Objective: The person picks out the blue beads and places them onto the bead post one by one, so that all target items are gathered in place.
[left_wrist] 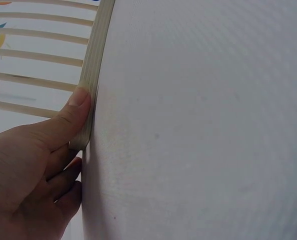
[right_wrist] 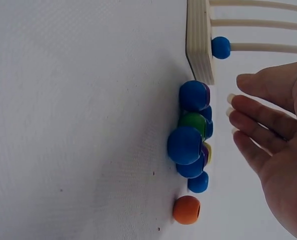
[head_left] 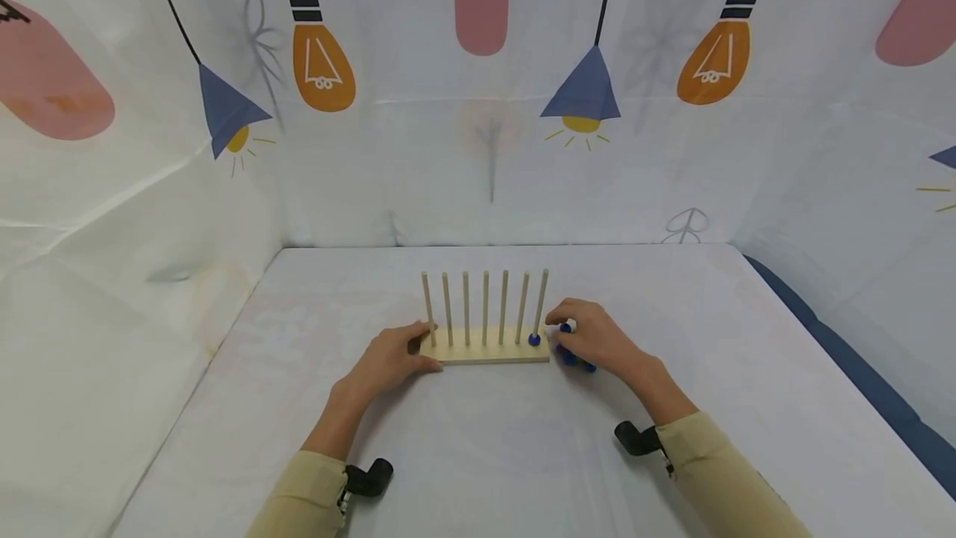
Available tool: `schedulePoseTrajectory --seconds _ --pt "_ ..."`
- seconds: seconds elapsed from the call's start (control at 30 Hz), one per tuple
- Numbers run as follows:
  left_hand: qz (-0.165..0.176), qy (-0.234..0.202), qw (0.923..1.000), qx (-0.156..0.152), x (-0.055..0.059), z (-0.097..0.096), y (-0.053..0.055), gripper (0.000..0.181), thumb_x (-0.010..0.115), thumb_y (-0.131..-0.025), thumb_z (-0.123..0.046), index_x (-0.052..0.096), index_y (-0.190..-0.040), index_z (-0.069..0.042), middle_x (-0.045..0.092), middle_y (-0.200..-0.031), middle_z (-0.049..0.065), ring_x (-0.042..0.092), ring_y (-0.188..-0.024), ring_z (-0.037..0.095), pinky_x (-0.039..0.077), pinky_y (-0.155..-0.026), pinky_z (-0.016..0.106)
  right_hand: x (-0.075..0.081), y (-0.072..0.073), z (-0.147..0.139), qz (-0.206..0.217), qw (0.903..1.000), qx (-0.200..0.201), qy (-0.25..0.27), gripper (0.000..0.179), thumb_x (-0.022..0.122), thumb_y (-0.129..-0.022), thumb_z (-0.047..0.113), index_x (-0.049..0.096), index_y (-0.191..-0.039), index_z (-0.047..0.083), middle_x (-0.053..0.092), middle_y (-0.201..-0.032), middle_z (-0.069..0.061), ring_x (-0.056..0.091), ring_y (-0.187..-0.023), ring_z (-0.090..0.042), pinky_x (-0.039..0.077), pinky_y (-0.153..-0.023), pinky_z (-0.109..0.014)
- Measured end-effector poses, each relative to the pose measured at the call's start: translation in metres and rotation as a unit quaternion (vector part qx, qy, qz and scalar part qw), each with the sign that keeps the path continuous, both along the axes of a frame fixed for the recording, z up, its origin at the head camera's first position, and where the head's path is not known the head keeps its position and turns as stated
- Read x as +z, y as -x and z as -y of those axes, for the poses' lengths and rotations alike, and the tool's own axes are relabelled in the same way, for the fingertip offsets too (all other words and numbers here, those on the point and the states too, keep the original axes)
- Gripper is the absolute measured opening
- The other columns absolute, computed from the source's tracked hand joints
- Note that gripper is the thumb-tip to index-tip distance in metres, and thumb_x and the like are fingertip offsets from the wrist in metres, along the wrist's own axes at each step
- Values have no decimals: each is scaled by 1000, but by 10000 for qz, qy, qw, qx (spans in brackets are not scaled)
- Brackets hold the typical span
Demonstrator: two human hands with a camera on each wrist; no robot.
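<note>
A pale wooden base with several upright pegs stands on the table. My left hand grips its left end; the left wrist view shows the thumb along the base's front edge. One blue bead sits at the bottom of the rightmost peg. Beyond the base's right end my right hand hovers over a group of loose beads, its fingers loosely bent and nothing between them. In the right wrist view that group includes a large blue bead, a green bead and, slightly apart, an orange bead.
A white cloth covers the table. Behind it hangs a white curtain printed with lamps and bulbs. Dark blue fabric shows along the table's right edge. A small black device is worn at each wrist.
</note>
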State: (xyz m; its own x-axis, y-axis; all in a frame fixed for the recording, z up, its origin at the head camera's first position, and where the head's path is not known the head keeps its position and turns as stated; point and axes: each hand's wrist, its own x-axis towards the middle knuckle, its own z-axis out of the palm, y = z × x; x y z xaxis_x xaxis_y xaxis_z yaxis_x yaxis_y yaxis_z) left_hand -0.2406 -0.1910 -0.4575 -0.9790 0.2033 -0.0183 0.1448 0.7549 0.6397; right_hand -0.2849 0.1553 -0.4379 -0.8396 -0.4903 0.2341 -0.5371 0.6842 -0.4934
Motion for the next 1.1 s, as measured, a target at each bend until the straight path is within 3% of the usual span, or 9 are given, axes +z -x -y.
schedulePoseTrajectory --seconds 0.23,0.77,1.1 --pt "-6 9 10000 3 -2 0 0 72 81 -82 -36 54 -145 -15 49 -150 16 43 -142 37 38 -115 53 -1 3 -2 75 9998 -173 -86 21 71 -84 -2 74 -104 4 71 -101 -8 68 -99 -26 58 -86 -45" --pt "15 -21 10000 -3 -3 1 1 72 81 -82 -36 54 -145 -16 49 -151 16 42 -143 36 36 -116 53 -12 13 -8 -179 9970 -593 -467 18 69 -84 -3 75 -100 1 72 -98 -10 70 -95 -28 59 -83 -43" --pt "93 -44 9999 72 -4 0 2 72 81 -82 -38 53 -145 -18 48 -152 13 41 -144 35 37 -116 52 -9 15 -7 13 9955 -714 -627 18 65 -85 -4 75 -99 0 71 -93 -10 69 -93 -28 59 -82 -43"
